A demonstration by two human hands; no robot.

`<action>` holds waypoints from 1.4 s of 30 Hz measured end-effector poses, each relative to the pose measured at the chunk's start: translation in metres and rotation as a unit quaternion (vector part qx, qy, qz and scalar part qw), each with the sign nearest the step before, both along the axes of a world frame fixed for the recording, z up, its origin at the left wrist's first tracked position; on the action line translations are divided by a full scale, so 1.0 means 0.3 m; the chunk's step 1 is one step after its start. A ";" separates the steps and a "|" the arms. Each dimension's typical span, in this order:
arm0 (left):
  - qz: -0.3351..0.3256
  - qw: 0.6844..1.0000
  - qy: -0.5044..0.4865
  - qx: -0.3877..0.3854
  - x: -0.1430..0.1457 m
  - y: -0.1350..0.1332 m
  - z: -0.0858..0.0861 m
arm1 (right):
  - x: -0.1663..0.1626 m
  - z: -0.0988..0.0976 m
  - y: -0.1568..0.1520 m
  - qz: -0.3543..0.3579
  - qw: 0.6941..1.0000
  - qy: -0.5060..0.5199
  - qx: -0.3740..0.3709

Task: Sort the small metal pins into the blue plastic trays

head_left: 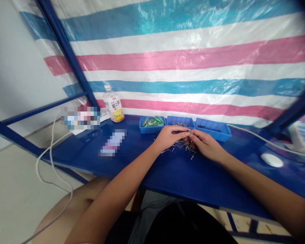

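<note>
Both my hands rest on the blue table over a loose pile of small metal screws. My left hand has its fingers pinched together, tips meeting those of my right hand, which is also closed in a pinch. Whatever sits between the fingertips is too small to make out. Just behind the hands stand three blue trays in a row: the left tray holds green pieces, the middle tray holds metal parts, the right tray looks dark inside.
A drink bottle with orange liquid stands at the back left. A small packet lies left of the hands. A white cable hangs off the left edge; a white round object lies right. A striped tarp closes the back.
</note>
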State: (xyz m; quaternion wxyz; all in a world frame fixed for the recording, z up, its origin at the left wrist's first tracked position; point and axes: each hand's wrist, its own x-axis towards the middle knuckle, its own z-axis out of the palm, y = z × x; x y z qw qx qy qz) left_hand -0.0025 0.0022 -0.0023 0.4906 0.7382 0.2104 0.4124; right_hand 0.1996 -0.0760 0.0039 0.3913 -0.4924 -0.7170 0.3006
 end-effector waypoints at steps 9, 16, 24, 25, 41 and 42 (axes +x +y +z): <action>-0.024 0.998 -0.042 -0.034 0.006 0.005 -0.004 | 0.006 -0.009 -0.003 0.003 0.997 -0.052 0.053; -0.049 0.993 -0.040 -0.097 0.007 -0.002 0.005 | 0.007 0.004 -0.012 0.003 0.998 -0.052 0.036; 0.008 0.997 0.034 -0.069 -0.002 -0.004 0.014 | 0.022 -0.017 0.023 -0.025 0.997 0.066 -0.041; 0.024 0.997 0.045 -0.052 -0.005 -0.001 0.014 | 0.024 -0.020 0.028 -0.027 0.995 0.088 -0.048; 0.105 0.927 0.238 0.269 -0.018 -0.012 -0.015 | 0.046 -0.017 0.052 -0.099 0.970 0.215 -0.049; 0.096 0.925 0.247 0.272 -0.018 -0.014 -0.018 | 0.048 -0.016 0.053 -0.102 0.969 0.219 -0.048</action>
